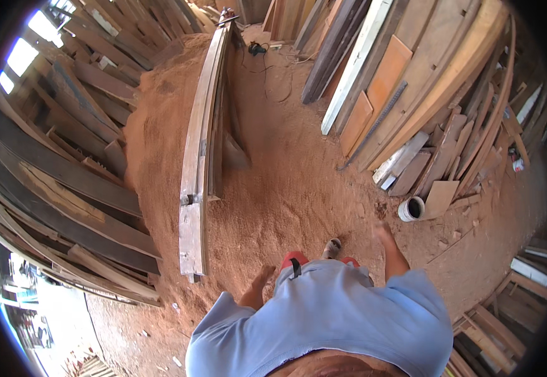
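Both hands are empty here. The left hand (262, 278) hangs loose by the hip, fingers relaxed and slightly spread, nothing in them. The right hand (383, 234) is swung out a bit further from the body and it's motion-blurred, but the fingers look uncurled and not gripping anything.

Closest thing to the left hand is the long, weathered grey wooden beam assembly (197, 182), a few planks stacked on edge, running away from the person across the reddish sawdust-covered floor (298, 188). Its near end sits just left of and ahead of that hand, not touching.

Near the right hand, a bit ahead and to the right, there's a short white plastic pipe section (411, 208) lying on the floor beside a small flat plywood offcut (440, 197). Behind those, a leaning pile of mixed boards and planks (411, 81). On the far left is another stack of dark old planks (54, 188). One sandalled foot (331, 248) is stepping forward between the hands.
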`<action>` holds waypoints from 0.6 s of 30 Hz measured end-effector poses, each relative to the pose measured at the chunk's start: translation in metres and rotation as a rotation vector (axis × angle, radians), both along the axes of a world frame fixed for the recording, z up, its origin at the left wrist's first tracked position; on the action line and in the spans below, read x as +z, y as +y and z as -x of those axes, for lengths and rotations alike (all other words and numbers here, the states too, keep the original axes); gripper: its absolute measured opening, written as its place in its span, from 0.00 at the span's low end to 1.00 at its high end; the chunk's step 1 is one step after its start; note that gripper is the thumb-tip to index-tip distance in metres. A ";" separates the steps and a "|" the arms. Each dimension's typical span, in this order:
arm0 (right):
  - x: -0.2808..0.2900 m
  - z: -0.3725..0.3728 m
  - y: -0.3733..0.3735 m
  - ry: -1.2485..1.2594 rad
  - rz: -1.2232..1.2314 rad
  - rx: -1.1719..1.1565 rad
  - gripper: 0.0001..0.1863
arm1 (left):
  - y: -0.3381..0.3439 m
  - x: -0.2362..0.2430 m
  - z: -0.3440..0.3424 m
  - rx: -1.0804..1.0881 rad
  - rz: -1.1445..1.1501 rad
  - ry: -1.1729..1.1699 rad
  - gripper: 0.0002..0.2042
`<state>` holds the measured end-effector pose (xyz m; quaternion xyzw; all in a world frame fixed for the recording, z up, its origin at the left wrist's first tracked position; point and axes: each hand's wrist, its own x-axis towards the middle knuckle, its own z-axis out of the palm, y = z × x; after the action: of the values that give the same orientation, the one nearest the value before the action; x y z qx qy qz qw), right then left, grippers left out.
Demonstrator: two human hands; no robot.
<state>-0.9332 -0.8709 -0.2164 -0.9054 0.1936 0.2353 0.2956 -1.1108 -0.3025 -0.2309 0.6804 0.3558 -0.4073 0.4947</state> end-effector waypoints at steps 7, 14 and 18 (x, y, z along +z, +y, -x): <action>0.094 -0.209 0.104 -0.373 -0.417 0.114 0.09 | -0.068 0.032 -0.160 -0.085 0.085 -0.357 0.15; 0.129 -0.264 0.194 0.189 -0.736 0.086 0.15 | -0.030 -0.001 -0.224 -0.296 -0.019 -0.306 0.16; 0.055 -0.336 0.163 0.018 -0.931 -0.164 0.15 | -0.002 0.003 -0.266 -0.390 -0.072 -0.275 0.16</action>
<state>-0.5974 -0.7083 -0.1610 -0.6563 0.1411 0.2808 0.6859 -0.8446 -0.3041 -0.2281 0.8025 0.1614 -0.3855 0.4258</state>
